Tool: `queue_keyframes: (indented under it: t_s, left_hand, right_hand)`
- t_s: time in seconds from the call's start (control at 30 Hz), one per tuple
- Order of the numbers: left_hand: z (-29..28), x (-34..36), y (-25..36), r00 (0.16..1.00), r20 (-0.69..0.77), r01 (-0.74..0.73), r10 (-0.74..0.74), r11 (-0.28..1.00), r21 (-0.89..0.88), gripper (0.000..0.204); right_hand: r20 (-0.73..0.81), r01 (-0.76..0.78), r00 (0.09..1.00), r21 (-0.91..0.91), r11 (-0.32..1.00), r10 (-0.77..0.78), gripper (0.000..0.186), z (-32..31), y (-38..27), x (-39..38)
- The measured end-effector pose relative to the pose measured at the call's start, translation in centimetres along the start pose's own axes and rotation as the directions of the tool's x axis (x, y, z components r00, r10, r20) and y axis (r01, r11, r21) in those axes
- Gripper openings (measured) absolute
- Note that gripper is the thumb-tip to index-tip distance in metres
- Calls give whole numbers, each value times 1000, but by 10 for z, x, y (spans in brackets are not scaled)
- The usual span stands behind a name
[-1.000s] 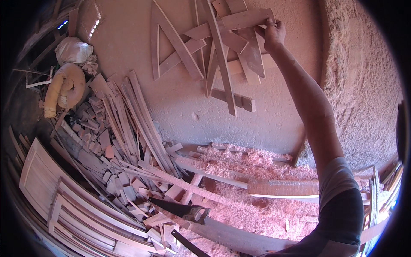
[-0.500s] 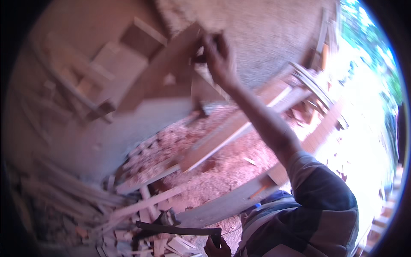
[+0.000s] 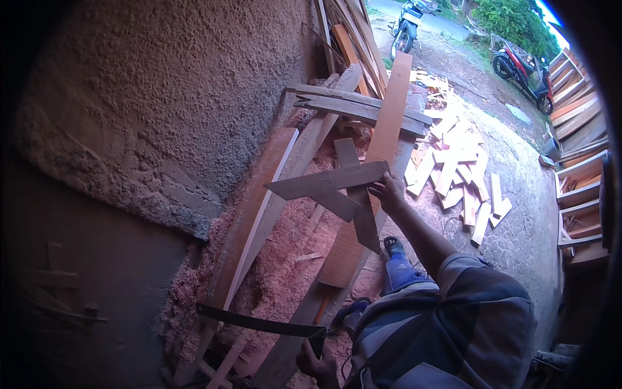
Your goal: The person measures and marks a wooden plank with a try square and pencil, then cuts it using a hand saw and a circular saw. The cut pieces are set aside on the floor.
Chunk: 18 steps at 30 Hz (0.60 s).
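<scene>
Above a long orange-brown plank (image 3: 390,123), seen from the worker's own head, the right hand (image 3: 387,191) grasps a bundle of flat, grey-brown wooden pieces (image 3: 324,183) at one end, thumb and fingers closed on the corner. The pieces cross at angles, one with a pointed tip reaching left; whether they are fixed together or merely pinched as a stack cannot be told. They overlap the plank in the view, but whether they touch it is unclear.

Low down near the worker's body, the left hand (image 3: 317,363) is closed around the black stock of what looks like a try square, its dark blade (image 3: 259,326) stretching left.

Under the plank runs a broad grey timber (image 3: 278,360), with a slim orange, pencil-like stick (image 3: 321,310) just beyond the plank's near end. Pink shavings (image 3: 285,259) cover the ground to the left; pale offcuts (image 3: 453,162) lie heaped to the right.

Judging by this, work on the plank is at an early stage. Both hands have their things, and the plank lies lengthwise on the timber. Laying the pieces flat seems not yet done, and no marked line or fresh cut can be made out on the plank.
</scene>
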<state>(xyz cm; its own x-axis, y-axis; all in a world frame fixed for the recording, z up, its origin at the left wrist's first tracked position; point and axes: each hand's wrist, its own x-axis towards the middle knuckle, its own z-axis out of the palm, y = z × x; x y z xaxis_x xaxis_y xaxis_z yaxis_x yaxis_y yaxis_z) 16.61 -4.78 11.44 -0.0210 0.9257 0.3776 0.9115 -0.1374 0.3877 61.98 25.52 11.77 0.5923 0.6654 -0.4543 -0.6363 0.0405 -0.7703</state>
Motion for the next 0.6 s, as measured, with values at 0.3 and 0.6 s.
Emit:
queue_keyframes:
  t_s: [0.3, 0.6]
  left_hand:
    - [118, 71, 182, 994, 110, -2, 0, 1000, 20, 58]
    - [199, 148, 318, 954, 161, -232, 254, 962, -142, 56]
  right_hand:
    - [-124, 48, 992, 264, 963, -16, 30, -137, -98, 173]
    - [-252, 86, 967, 467, 880, 39, 33, -175, -135, 294]
